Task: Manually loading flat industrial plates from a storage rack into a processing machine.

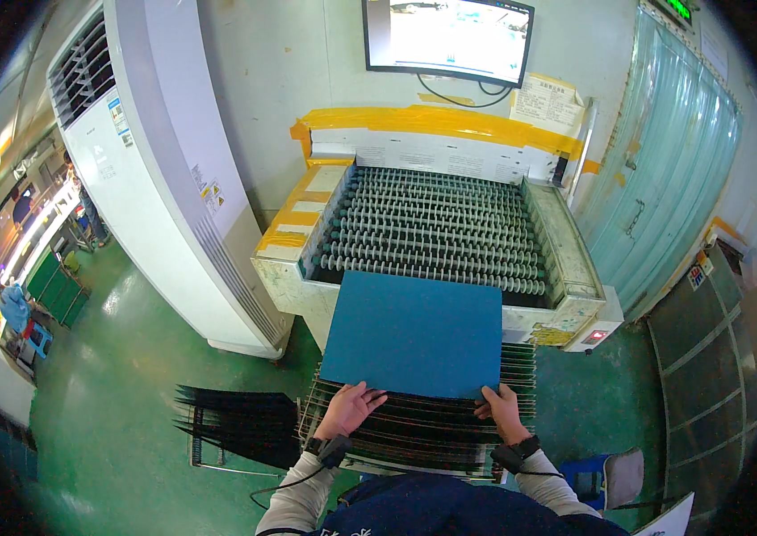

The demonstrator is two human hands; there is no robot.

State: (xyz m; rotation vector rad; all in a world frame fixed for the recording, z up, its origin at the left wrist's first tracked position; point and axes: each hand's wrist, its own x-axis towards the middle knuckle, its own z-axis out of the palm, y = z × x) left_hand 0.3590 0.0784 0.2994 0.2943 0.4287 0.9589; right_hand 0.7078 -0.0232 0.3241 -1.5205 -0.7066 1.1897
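Note:
A flat blue rectangular panel (414,332) lies in front of me, its far edge over the near lip of the roller machine (585,268). At the panel's near left corner, my left hand (351,411) is closed on the edge, fingers partly hidden beneath. My right hand (503,413) grips the near right corner between thumb and fingers. Below the panel stands a slotted rack (521,380) holding several thin dark boards (432,438) on edge. Rows of ridged rollers (436,223) run across the machine's bed.
A tall white air conditioner (164,179) stands left of the machine. More dark boards (240,424) sit in a second rack at lower left. A blue stool (584,478) is near my right arm. A monitor (450,40) hangs above. People (16,308) work far left.

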